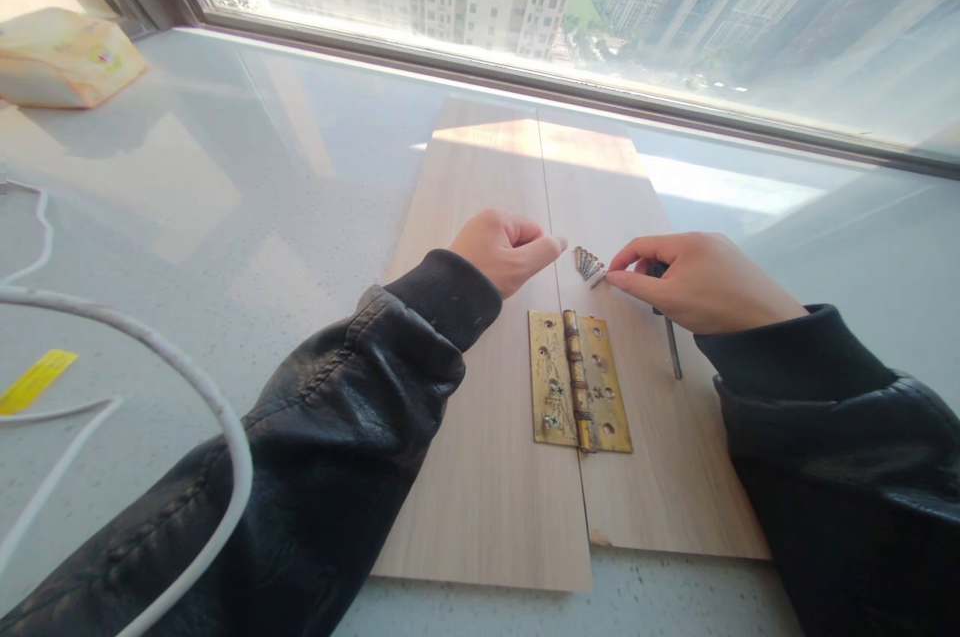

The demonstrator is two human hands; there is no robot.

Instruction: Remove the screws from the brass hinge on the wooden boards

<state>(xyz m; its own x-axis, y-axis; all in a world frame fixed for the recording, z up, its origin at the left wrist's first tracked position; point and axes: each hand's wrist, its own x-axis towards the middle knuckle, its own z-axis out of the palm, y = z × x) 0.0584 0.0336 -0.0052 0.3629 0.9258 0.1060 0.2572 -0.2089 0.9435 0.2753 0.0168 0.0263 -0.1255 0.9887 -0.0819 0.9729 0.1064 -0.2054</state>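
My right hand (694, 282) pinches the end of a screw (598, 280) at the edge of a small row of screws (584, 261) lying on the right board. Part of a screwdriver (674, 349) shows beneath that hand, its shaft pointing toward me. My left hand (502, 249) is closed over the left board, thumb and forefinger together; whatever they may hold cannot be made out. Nearer me, a worn brass hinge (577, 379) lies opened flat across the seam. Two screw heads (554, 404) sit in the lower holes of its left leaf; its other holes show no screws.
Two pale wood boards (480, 477) lie side by side on a speckled white counter (300, 207). A white cable (217, 397) loops at left beside a yellow label (36, 381). A soft package (71, 57) stands by the window frame (450, 77).
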